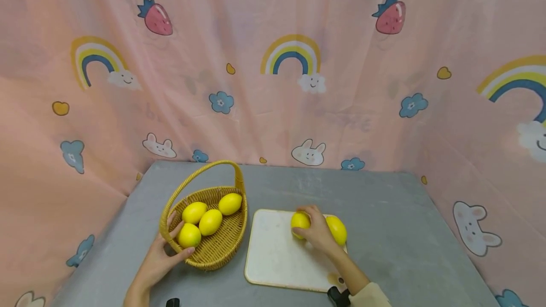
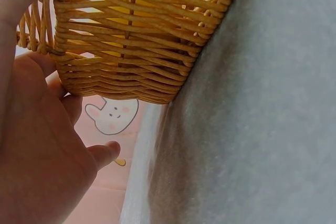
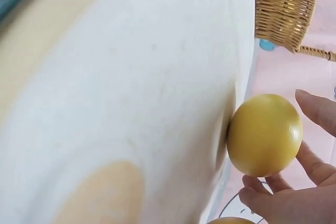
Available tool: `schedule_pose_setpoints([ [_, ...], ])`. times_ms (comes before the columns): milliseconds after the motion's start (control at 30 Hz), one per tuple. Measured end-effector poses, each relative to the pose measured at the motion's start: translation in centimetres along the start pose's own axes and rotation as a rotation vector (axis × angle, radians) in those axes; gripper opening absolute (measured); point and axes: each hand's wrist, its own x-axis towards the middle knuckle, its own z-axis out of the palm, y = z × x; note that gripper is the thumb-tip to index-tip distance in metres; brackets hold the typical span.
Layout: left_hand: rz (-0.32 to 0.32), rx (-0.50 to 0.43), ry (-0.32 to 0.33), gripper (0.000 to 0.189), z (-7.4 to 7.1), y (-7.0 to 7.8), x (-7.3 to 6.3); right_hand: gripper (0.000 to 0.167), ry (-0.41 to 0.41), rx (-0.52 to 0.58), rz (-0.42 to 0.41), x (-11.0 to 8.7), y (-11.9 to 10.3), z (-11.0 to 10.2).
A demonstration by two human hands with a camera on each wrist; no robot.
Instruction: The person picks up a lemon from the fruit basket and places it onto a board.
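Note:
A yellow wicker basket (image 1: 215,255) with a tall handle stands on the left of the table, several lemons (image 1: 210,222) inside it. My left hand (image 1: 159,259) holds its near left rim, thumb over the edge and fingers by the foot of the handle. In the left wrist view the basket's woven side (image 2: 131,51) hides part of those fingers. On a white cutting board (image 1: 273,255), my right hand (image 1: 317,231) has its fingers curled round a lemon (image 3: 265,135) that touches the board. Another lemon (image 1: 337,230) lies just right of that hand, at the board's edge.
The grey table (image 1: 396,240) carries the basket and the board side by side, with a narrow gap between them. A pink printed curtain (image 1: 362,122) hangs behind the table and along both sides. The basket's handle (image 1: 196,173) arches high above its rim.

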Motion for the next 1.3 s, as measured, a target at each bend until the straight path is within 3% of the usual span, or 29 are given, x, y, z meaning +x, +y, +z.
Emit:
schedule_pose_setpoints([
  [567, -0.008, -0.019, 0.006, 0.078, 0.0, -0.2, -0.2, 0.039, -0.010, 0.003, -0.070, 1.3, -0.7, 0.5],
  [833, -0.013, 0.001, 0.006, 0.079, -0.1, -0.3, -0.2, 0.038, -0.053, 0.075, -0.166, 2.9, -3.7, 2.2],
  [967, 0.009, 0.009, 0.009, 0.084, -0.2, -0.5, -0.1, 0.039, -0.122, 0.107, -0.206, 3.6, -5.9, 3.8],
  [1133, 0.014, 0.012, 0.007, 0.086, -0.2, -0.6, -0.1, 0.040, -0.263, 0.134, -0.288, 4.3, -8.5, 7.0],
  [1300, 0.029, 0.013, 0.004, 0.087, -0.1, -0.7, 0.1, 0.043, -0.382, 0.123, -0.257, 4.3, -10.9, 10.8],
])
